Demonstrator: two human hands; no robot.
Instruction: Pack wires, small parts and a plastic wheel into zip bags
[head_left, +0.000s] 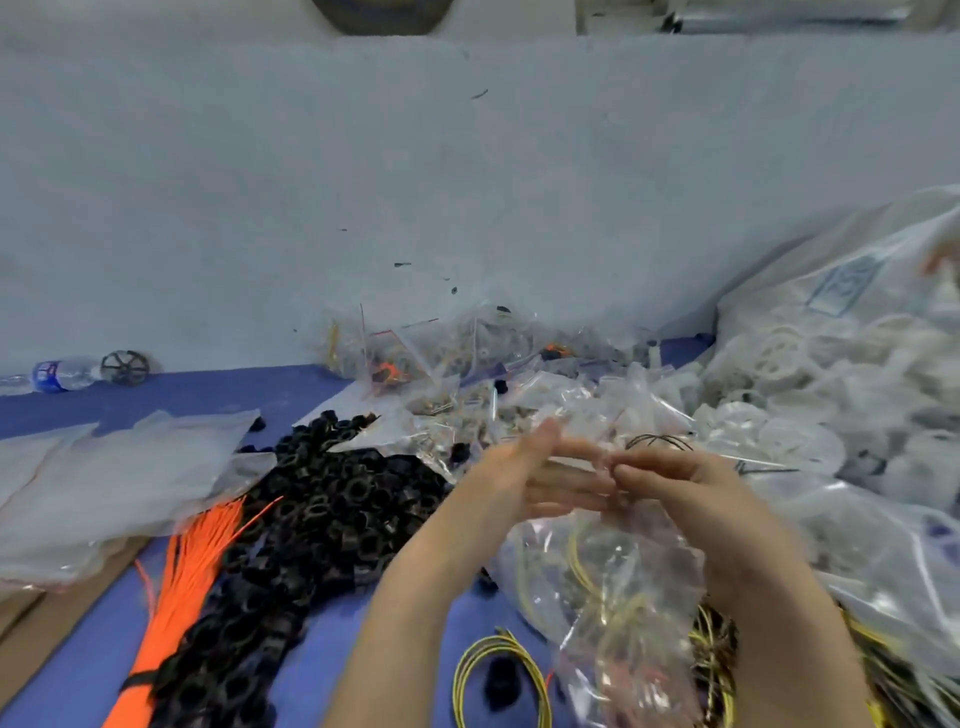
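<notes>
Two bare hands up over the middle of the blue table (363, 639), meeting at the top of a small clear zip bag (608, 587). Left hand (524, 478) flat and open-looking, fingers stretched toward 3 o'clock, pressed along the bag's top edge. Right hand (675, 478) at 3 o'clock from it, fingertips pinched together on the same edge, so both clamped on the bag, most likely to press the zip closed. Bag hanging down toward 6 o'clock, with yellow wires and small bits showing through it, held up high so nothing spills out. Too blurry to tell if the zip is fully closed. Pile of black rings (322, 525) at 9 o'clock from the hands, close enough to grab. Bundle of orange ties (192, 561) just past the rings toward 8 o'clock. Loop of yellow wire (498, 670) on the table at 6 o'clock, not packed yet. Flat empty bags (104, 483) far out at 9 o'clock, ready for the next turn. Heap of filled little bags (467, 364) at 12 o'clock. Big sack of white wheels (810, 364) at 2 o'clock. One black wheel (124, 367) and a water bottle (57, 375) well apart at 10 o'clock
</notes>
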